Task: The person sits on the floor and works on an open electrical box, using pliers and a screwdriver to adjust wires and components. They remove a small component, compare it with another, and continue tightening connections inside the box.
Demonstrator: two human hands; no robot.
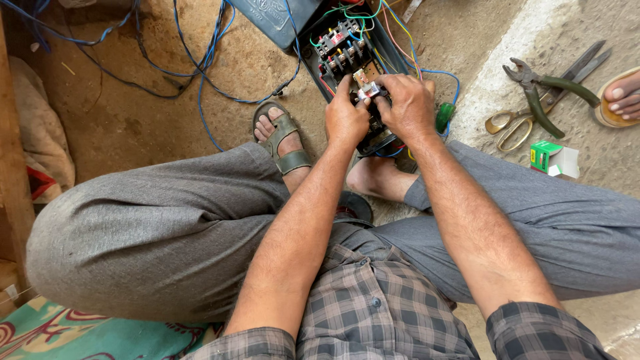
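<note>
At twelve o'clock, inside the open electrical box [347, 50], the left hand [345, 120] and right hand [408, 107] are pinching a small white component [367, 89], fingers narrow around it. Pliers [543, 93] and scissors [533, 110] are lying at two o'clock.

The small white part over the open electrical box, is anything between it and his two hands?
Nothing visible. Both the left hand and the right hand already pinch the small white part directly, above the open electrical box. Loose coloured wires lie beyond, not between.
</note>
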